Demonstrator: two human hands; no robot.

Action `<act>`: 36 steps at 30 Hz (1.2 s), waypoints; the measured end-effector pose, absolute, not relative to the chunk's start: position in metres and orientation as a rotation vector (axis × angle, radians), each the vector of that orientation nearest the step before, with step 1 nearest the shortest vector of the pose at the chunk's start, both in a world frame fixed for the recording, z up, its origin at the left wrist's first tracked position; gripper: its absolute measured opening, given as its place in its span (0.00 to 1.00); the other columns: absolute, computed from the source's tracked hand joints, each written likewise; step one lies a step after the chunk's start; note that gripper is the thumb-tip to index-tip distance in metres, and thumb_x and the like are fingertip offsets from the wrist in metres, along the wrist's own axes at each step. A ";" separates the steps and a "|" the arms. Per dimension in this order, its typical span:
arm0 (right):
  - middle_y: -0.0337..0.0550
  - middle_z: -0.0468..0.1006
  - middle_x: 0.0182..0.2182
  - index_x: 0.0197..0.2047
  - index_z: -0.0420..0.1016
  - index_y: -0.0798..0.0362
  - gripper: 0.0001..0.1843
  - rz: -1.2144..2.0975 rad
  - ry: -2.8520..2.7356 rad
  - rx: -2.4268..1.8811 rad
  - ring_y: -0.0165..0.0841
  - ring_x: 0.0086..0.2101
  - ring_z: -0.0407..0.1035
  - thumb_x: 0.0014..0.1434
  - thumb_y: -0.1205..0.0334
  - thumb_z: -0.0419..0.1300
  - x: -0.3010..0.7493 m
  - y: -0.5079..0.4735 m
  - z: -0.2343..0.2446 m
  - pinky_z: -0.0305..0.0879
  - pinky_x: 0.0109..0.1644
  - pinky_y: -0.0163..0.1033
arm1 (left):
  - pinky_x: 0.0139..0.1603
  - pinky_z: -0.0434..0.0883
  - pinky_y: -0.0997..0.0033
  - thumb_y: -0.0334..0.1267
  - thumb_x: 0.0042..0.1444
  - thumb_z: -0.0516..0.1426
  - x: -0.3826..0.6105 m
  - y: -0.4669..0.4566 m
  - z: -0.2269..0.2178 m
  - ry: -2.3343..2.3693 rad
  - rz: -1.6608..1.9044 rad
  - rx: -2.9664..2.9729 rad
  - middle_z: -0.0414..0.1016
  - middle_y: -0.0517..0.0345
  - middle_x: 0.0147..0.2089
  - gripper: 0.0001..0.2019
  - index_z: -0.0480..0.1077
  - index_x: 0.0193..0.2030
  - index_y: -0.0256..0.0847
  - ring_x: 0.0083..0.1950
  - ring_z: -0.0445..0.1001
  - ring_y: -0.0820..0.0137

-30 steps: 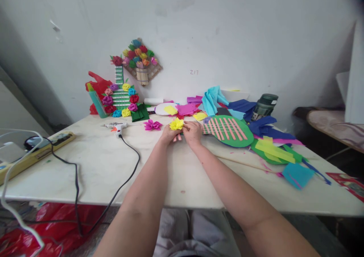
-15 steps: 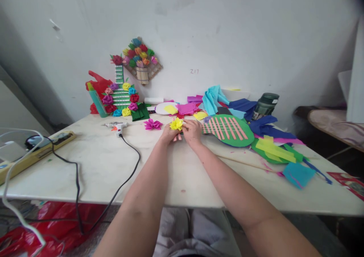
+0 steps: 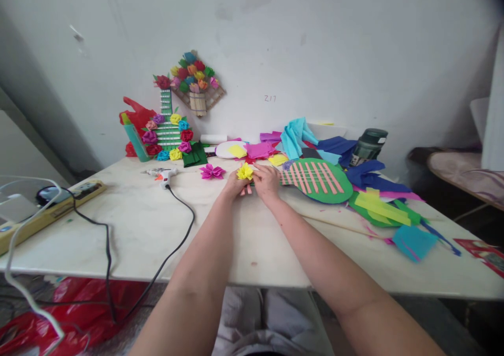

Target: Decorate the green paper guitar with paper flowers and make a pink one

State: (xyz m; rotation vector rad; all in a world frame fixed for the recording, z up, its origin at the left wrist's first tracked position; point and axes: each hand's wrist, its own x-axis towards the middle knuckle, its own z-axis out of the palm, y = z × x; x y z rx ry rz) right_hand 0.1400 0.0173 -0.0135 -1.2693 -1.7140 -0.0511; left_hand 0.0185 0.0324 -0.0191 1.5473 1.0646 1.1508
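Observation:
A yellow paper flower point(image 3: 245, 171) is pinched between my two hands, above the neck end of a green guitar-shaped cutout point(image 3: 342, 185) striped with pink strips. My left hand point(image 3: 234, 185) closes on the flower from the left, most of its fingers hidden. From the right, my right hand point(image 3: 266, 181) holds the flower's edge with bent fingers and lies over the guitar's neck. A magenta paper flower point(image 3: 212, 171) sits on the table just left of my hands.
A white glue gun point(image 3: 167, 176) with a black cord lies left, near a yellow power strip point(image 3: 51, 211). Behind stand a teal glue bottle point(image 3: 136, 140) and a flower-decorated guitar point(image 3: 170, 130). Crepe paper point(image 3: 297, 138), a dark green bottle point(image 3: 369, 146) and a thin stick point(image 3: 342, 226) are at right.
My hands stay in nearly the same place on the yellow flower. Its petals look slightly turned, and the right fingers have shifted a little.

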 end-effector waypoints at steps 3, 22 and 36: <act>0.36 0.77 0.47 0.31 0.80 0.46 0.11 -0.064 -1.731 -1.245 0.38 0.47 0.65 0.54 0.68 0.57 0.140 0.017 -0.012 0.51 0.55 0.49 | 0.10 0.53 0.80 0.35 0.48 0.55 0.018 0.033 -0.020 1.025 1.152 1.552 0.67 0.64 0.13 0.11 0.65 0.38 0.32 0.09 0.59 0.77; 0.36 0.73 0.52 0.31 0.79 0.50 0.14 -0.054 -1.875 -1.199 0.37 0.50 0.63 0.50 0.71 0.52 0.140 0.008 -0.007 0.50 0.57 0.46 | 0.12 0.56 0.80 0.29 0.43 0.57 0.021 0.018 -0.006 1.093 1.282 1.567 0.68 0.66 0.16 0.17 0.66 0.43 0.34 0.13 0.64 0.75; 0.43 0.75 0.49 0.45 0.76 0.53 0.21 0.076 -1.753 -1.248 0.37 0.49 0.65 0.52 0.72 0.48 0.139 0.019 -0.021 0.53 0.57 0.44 | 0.10 0.52 0.81 0.45 0.50 0.58 0.019 0.027 -0.015 0.984 1.206 1.581 0.64 0.67 0.14 0.17 0.65 0.42 0.35 0.11 0.60 0.77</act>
